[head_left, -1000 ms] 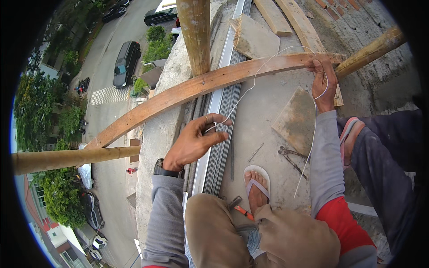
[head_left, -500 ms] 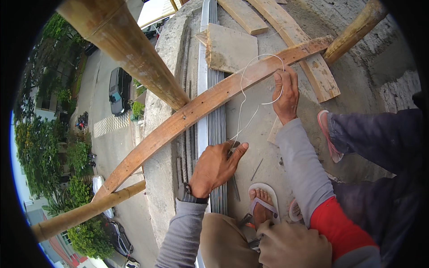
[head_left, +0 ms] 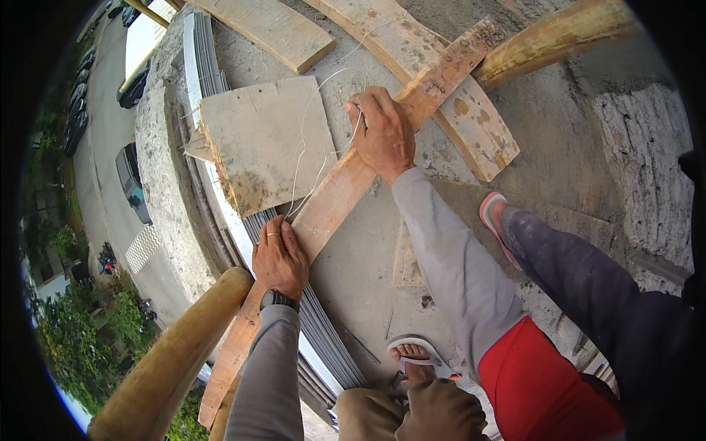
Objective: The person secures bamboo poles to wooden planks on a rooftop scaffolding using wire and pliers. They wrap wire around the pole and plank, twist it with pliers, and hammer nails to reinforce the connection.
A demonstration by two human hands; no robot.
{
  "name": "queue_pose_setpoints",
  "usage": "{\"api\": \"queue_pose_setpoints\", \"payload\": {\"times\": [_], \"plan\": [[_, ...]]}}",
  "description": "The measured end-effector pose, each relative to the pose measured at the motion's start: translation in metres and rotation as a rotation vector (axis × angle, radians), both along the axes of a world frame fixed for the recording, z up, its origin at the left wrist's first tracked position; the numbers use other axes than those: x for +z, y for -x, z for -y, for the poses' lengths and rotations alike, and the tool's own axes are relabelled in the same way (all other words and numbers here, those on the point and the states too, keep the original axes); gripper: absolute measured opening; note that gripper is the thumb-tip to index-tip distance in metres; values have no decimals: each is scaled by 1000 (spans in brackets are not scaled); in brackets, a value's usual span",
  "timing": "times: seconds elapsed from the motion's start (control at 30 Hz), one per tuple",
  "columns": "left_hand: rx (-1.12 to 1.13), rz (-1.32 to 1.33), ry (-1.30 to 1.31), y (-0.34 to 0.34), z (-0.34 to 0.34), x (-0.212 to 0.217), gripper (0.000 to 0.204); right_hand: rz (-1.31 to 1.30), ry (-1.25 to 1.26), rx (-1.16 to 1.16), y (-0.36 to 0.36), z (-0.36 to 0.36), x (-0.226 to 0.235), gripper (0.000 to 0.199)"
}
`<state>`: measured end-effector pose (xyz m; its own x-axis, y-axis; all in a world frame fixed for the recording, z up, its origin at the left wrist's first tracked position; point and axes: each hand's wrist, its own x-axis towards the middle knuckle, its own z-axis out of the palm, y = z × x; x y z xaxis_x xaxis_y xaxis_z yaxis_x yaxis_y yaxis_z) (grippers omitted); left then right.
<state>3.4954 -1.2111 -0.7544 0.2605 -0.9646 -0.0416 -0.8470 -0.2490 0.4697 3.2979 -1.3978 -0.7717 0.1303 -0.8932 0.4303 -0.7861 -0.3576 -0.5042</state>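
Over concrete (head_left: 357, 268), the left hand (head_left: 281, 259) has reached the plank (head_left: 334, 200), its fingers (head_left: 274, 234) and the right hand's (head_left: 387, 138) pinching wire (head_left: 302, 140).

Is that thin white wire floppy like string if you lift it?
The white wire probably bends but won't droop like string, since it makes a rounded arch by the right hand. It's likely light, because it's so thin.

The left forearm (head_left: 266, 375) rises steeply from the lower edge, and the left hand (head_left: 281, 259) lies back upward, its fingers (head_left: 273, 234) slightly bent and pointing away from the body. The right arm (head_left: 450, 253) slants in from the lower right and reaches farther forward; the right hand (head_left: 385, 138) shows its back, fingers curled inward.
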Motion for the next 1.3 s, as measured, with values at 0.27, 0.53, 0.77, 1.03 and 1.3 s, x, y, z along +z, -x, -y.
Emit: {"api": "queue_pose_setpoints", "payload": {"times": [0.27,0.53,0.77,1.03,1.3], "plan": [[-55,11,-37,-1,10,9,22,25,8,40,0,13,9,12],[-35,-23,-106,-2,7,11,25,18,-46,42,2,9,10,16],[-88,-34,-186,-5,10,15,27,-32,-121,25,0,13,20,17],[-12,70,-408,-6,-1,1,29,3,-136,8,5,11,24,29],[-118,71,-145,-27,17,-14,25,221,11,-27,7,8,21,22]]}}
